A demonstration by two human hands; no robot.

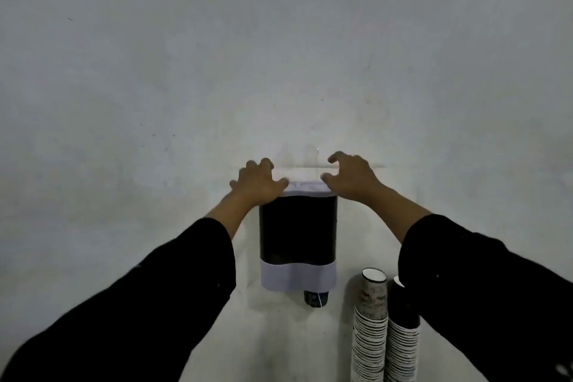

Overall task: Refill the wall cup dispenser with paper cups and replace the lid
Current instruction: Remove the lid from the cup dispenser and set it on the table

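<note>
The wall cup dispenser [298, 232] hangs on the wall at centre, with a dark body, a white base band and a white lid [305, 188] on top. One dark cup [316, 298] pokes out of its bottom. My left hand [258, 183] rests on the lid's left end, fingers curled over it. My right hand [350, 175] hovers at the lid's right end, fingers spread and bent, thumb touching the edge. Two tall stacks of paper cups [370, 326] stand to the lower right; my right sleeve partly hides the second stack [403, 338].
A plain grey-white wall [279, 56] fills the view. A thin clear shelf or strip [310, 167] runs along the wall just behind the lid. Both black sleeves reach in from the bottom corners.
</note>
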